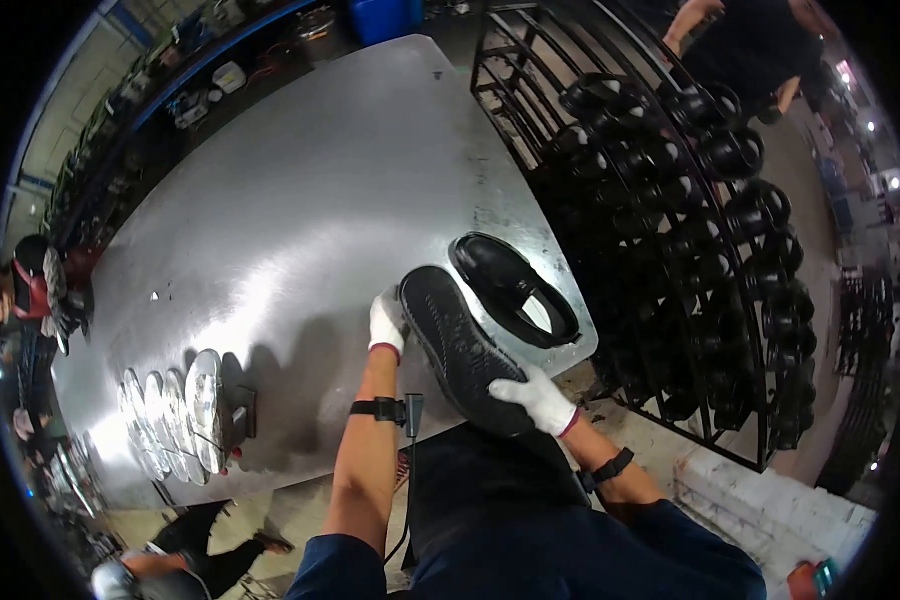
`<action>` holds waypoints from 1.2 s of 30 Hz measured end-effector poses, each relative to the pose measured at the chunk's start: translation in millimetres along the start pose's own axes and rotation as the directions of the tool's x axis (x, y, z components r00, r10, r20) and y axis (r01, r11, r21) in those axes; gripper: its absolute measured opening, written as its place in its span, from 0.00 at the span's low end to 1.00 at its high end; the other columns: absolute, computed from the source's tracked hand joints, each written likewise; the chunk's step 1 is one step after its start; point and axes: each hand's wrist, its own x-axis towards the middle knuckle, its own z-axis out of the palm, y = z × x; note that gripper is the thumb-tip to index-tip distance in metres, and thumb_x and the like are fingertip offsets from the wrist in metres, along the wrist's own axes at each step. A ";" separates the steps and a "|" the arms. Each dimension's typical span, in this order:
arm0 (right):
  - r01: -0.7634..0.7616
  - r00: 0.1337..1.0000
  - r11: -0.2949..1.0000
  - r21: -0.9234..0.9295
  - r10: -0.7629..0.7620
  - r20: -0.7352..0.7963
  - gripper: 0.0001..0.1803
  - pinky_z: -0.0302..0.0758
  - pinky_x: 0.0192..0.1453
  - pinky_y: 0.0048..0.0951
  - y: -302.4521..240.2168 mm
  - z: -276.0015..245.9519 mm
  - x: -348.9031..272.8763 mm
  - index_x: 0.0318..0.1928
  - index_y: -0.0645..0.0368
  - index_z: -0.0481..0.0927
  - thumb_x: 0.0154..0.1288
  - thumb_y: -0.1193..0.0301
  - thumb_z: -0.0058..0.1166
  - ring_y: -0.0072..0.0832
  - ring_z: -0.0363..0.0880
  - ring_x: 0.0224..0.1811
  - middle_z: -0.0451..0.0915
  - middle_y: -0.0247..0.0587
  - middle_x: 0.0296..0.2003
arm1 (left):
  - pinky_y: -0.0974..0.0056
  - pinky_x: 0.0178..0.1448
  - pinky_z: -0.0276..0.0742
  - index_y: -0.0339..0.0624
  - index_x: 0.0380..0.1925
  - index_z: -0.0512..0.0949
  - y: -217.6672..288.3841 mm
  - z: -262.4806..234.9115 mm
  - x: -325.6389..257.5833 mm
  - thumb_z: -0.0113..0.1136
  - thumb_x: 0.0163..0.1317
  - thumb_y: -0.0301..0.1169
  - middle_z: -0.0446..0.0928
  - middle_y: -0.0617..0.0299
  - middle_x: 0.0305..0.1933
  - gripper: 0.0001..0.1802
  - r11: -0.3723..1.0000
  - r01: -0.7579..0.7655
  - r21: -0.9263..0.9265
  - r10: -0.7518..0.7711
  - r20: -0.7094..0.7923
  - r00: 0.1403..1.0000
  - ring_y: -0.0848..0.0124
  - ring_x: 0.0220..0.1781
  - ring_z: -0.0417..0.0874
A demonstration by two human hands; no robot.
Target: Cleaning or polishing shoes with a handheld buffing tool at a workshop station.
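A black shoe [457, 345] is held sole up over the table's near edge, its treaded bottom facing me. My left hand [386, 322], in a white glove, grips its left side near the toe; the fingertips are hidden behind it. On the heel end, my right hand [540, 400], also gloved in white, is closed with the thumb lying across the sole. Just beyond, a second black shoe [490, 268] rests upright on the metal table [300, 180], its opening showing a pale inside.
At right stands a black metal rack [765, 400] filled with black shoes. Several shiny sole-shaped metal plates [205, 410] stand in a row on the table's left. A person [750, 50] is behind the rack; another person [160, 565] is at lower left. A blue bin [385, 18] sits beyond the table.
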 end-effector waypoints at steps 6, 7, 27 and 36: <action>-0.017 0.997 0.961 -0.276 -0.003 -0.074 0.59 0.61 0.83 0.37 29.6 -16.2 -59.3 0.83 0.67 0.50 0.65 0.50 0.71 0.43 0.67 0.79 0.66 0.63 0.77 | 0.51 0.57 0.83 0.36 0.49 0.87 12.4 41.6 -57.7 0.61 0.70 0.40 0.87 0.39 0.49 0.19 0.983 -0.185 0.004 0.184 0.080 0.980 0.46 0.54 0.90; -0.110 0.986 0.889 -0.445 0.042 -0.158 0.61 0.61 0.83 0.38 14.2 -17.0 -63.7 0.83 0.68 0.50 0.64 0.48 0.70 0.47 0.65 0.80 0.66 0.66 0.76 | 0.51 0.57 0.83 0.36 0.49 0.87 27.8 53.5 -62.9 0.61 0.70 0.40 0.87 0.39 0.49 0.19 0.982 -0.191 -0.001 0.190 0.099 0.977 0.46 0.54 0.90; 0.361 0.658 0.124 -0.924 -0.736 0.158 0.37 0.75 0.57 0.52 -50.7 55.2 -17.2 0.63 0.53 0.73 0.53 0.63 0.73 0.50 0.78 0.52 0.76 0.50 0.50 | 0.67 0.41 0.82 0.36 0.71 0.66 168.0 40.7 -136.2 0.53 0.79 0.31 0.79 0.61 0.34 0.25 0.734 -0.165 -0.659 -0.142 -0.387 0.911 0.75 0.33 0.80; 0.655 0.593 -0.023 -0.755 -0.604 0.533 0.37 0.79 0.57 0.54 6.6 -50.9 -146.6 0.58 0.46 0.80 0.46 0.57 0.82 0.47 0.78 0.51 0.73 0.46 0.52 | 0.60 0.51 0.83 0.33 0.55 0.74 160.5 64.7 -255.6 0.54 0.65 0.19 0.83 0.55 0.38 0.17 0.720 -0.543 -0.431 0.462 -0.286 0.840 0.67 0.39 0.85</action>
